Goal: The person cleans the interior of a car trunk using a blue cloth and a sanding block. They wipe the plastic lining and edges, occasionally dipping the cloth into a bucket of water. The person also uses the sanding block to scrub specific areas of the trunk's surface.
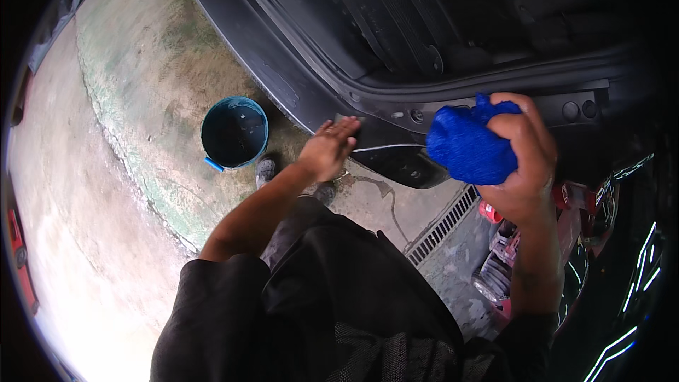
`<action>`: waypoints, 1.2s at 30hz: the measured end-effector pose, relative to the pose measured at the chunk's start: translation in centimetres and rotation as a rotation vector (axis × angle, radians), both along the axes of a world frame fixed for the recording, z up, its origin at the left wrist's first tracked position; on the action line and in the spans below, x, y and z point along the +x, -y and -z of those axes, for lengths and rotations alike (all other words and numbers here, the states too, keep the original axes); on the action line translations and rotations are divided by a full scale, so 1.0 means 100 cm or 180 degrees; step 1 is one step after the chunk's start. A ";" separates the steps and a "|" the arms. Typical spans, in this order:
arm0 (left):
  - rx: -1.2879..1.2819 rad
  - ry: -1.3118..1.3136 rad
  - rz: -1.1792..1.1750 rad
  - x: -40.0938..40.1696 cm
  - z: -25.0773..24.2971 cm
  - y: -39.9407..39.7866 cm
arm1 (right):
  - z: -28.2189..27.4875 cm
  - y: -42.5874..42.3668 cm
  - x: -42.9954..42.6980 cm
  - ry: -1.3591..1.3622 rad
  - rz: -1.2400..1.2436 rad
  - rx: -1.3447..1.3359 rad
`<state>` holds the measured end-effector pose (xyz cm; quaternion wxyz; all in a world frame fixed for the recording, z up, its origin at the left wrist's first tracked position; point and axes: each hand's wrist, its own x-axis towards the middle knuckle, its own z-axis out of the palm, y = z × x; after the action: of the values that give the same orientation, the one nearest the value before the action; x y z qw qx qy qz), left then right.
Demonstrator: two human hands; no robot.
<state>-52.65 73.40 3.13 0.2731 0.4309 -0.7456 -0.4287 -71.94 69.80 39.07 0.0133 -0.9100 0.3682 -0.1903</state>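
Note:
My left hand [331, 148] reaches forward to the dark rear bumper [297, 87] of a car. Its fingertips rest at a small greyish piece, perhaps a pad, on the bumper's corner; whether the fingers grip it is not clear. In my right hand [522, 154] is a bunched blue cloth [469, 143], raised beside the body edge of the open rear of the car. Part of the cloth sticks up between thumb and fingers. Below the cloth lies the bumper's lower corner with a bright trim line.
A blue-green bucket [235, 132] with dark liquid and a blue handle grip stands on the stained concrete floor. A metal floor drain grate [443, 225] runs below the car's corner. At the right are a red container [490, 212], a pink machine and a dark glossy car body.

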 end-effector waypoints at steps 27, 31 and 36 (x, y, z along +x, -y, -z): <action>-0.0210 -0.0796 -0.0087 -0.070 -0.081 -0.035 | 0.081 -0.002 0.003 -0.0217 0.0627 -0.0281; -0.0341 -0.0372 -0.0425 -0.009 -0.014 -0.041 | 0.078 -0.002 0.000 -0.0117 0.0680 -0.0206; -0.0405 -0.0497 -0.0389 -0.042 -0.041 -0.053 | 0.089 -0.004 0.005 -0.0154 0.0615 -0.0254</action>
<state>-56.88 78.66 7.20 0.3828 0.4226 -0.7201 -0.3953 -71.40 70.23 30.22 -0.0503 -0.8743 0.4466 -0.1831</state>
